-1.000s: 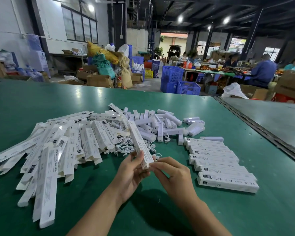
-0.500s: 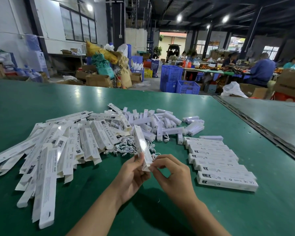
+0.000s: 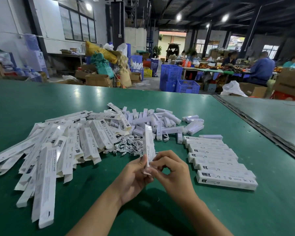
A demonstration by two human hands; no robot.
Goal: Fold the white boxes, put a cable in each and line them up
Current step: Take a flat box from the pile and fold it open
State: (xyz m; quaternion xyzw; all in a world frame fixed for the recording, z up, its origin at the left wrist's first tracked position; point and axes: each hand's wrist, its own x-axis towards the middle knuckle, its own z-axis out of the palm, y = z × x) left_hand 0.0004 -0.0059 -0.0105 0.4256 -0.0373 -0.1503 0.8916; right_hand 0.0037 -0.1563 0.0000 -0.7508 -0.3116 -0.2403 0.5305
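I hold one long white box (image 3: 148,143) nearly upright above the green table (image 3: 211,210). My left hand (image 3: 134,178) grips its lower end from the left. My right hand (image 3: 170,172) pinches the flap at the same lower end. A heap of flat unfolded white boxes (image 3: 58,150) lies to the left. White cables (image 3: 128,143) lie tangled behind the held box. A row of several folded boxes (image 3: 216,159) lies lined up on the right.
Small white lamp units (image 3: 162,121) are scattered at the back of the pile. A metal seam (image 3: 262,130) runs diagonally on the right, dividing this table from another. Blue crates (image 3: 179,80), cartons and seated people stand beyond the far edge.
The held box has swung from leaning left to nearly upright, and both hands have shifted slightly right along its lower end.
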